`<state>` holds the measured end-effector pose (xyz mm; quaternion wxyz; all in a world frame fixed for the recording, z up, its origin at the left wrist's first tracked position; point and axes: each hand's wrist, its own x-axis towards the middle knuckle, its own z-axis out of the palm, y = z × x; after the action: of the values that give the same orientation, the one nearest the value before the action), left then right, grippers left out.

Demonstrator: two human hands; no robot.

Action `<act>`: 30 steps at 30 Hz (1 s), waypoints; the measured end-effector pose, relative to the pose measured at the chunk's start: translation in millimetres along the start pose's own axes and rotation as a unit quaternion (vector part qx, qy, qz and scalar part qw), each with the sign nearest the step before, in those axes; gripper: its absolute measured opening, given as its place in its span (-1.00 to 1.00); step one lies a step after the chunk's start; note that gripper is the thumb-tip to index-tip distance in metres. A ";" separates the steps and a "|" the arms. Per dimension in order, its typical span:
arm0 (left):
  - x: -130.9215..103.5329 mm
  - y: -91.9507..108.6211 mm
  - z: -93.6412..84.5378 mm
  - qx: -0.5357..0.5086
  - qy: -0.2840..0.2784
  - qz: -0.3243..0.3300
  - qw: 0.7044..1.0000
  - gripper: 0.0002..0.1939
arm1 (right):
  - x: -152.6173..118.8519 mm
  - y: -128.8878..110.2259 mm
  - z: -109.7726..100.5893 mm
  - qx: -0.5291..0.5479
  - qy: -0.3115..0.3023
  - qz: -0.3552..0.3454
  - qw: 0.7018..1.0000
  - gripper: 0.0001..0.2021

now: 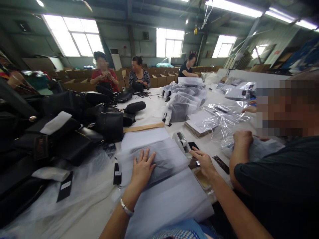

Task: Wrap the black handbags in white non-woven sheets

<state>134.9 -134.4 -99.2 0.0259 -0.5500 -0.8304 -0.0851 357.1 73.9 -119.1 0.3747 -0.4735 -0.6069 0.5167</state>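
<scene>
The person's left hand lies flat on a dark item, its fingers spread and pressing down rather than gripping. The item rests on the near middle of the surface under thin white paper, which veils its outline; the hand covers more of its left part. A bracelet circles the left wrist, and the forearm is cut off by the near edge of the view.

The right hand is just to the right of the paper, with fingers reaching left, partly stretched and partly bent. Whether they pinch anything cannot be told, since the hand hides what is under it. Just beyond its fingertips stands a pale object that seems to be a tape dispenser, with a small black thing at its right. A shallow tray shows partly beneath the right wrist.

To the left, black bags are heaped so closely that many edges merge, and the left edge of the view cuts off the pile. A black tag pokes out beside the paper. Farther off are wrapped bags, and right of them a stack of white boards, partly overlapped by glossy clear plastic. A co-worker in a dark shirt is cropped at the right.
</scene>
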 end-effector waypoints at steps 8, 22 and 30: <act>-1.0 -2.0 3.4 -0.001 0.007 0.006 1.000 -0.47 | -43.8 -16.0 -12.4 0.081 0.071 -0.041 0.993 -0.71; -1.8 -0.5 0.2 0.022 0.004 0.007 1.000 -0.48 | -40.1 17.2 -49.5 -0.148 -0.034 -0.017 0.988 -0.68; -1.0 -1.2 6.1 0.034 0.015 0.014 0.999 -0.48 | -31.2 -3.3 -86.3 -0.435 -0.033 -0.337 0.834 -0.65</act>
<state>134.4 -134.7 -105.5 0.0584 -0.5588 -0.8248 -0.0644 446.4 67.3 -98.8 0.2612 -0.3366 -0.9030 0.0561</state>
